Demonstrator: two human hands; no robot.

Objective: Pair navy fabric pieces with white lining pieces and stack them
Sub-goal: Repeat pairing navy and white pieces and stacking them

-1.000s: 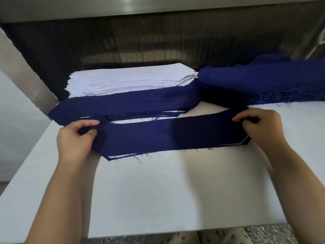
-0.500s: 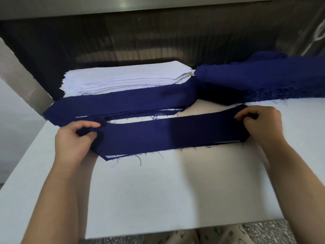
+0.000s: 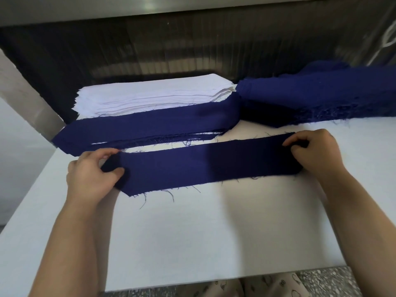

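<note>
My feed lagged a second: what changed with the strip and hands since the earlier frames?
The white lining edge that showed along the near side and right end of the navy strip is now covered, so the strip was shifted square over it. The left hand and right hand kept pinching its ends. The paired stack, white pile and navy pile stayed put.

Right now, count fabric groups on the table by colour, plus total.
Navy: 3 (nearest, flat navy fabric strip; navy-topped stack of paired strips behind it; rumpled navy fabric heap far right)
White: 1 (stack of white lining pieces)
Total: 4
</note>
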